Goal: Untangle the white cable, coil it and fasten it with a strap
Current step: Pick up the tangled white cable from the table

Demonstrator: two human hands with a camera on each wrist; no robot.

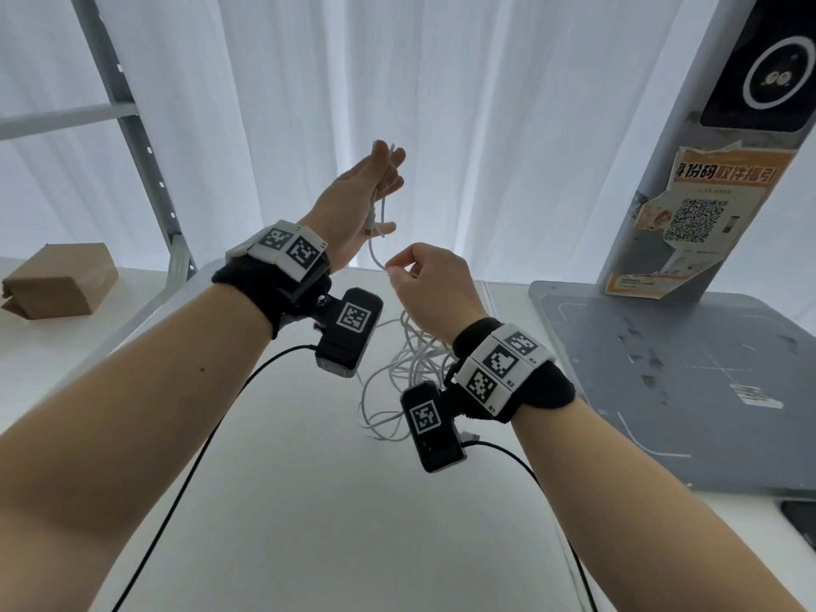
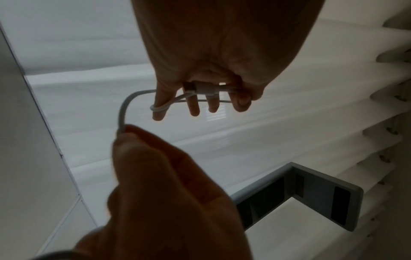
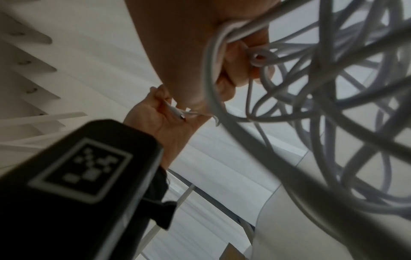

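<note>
The white cable (image 1: 410,364) lies mostly as a loose tangle on the white table (image 1: 287,479), below my hands. My left hand (image 1: 353,201) is raised with its fingers fairly straight. Its thumb holds the cable's plug (image 2: 206,88) against the fingers, and a turn of cable loops round one finger (image 2: 157,108). Just below it, my right hand (image 1: 424,280) pinches the cable between thumb and forefinger. A short arc of cable (image 2: 124,105) joins the two hands. In the right wrist view the tangle (image 3: 333,105) hangs close to the lens.
A grey stand base (image 1: 684,368) with a stickered post (image 1: 706,192) fills the right side. On the left sit a cardboard box (image 1: 62,280) and a metal shelf frame (image 1: 132,125). A dark flat object (image 1: 801,519) lies at the right edge. White curtains hang behind.
</note>
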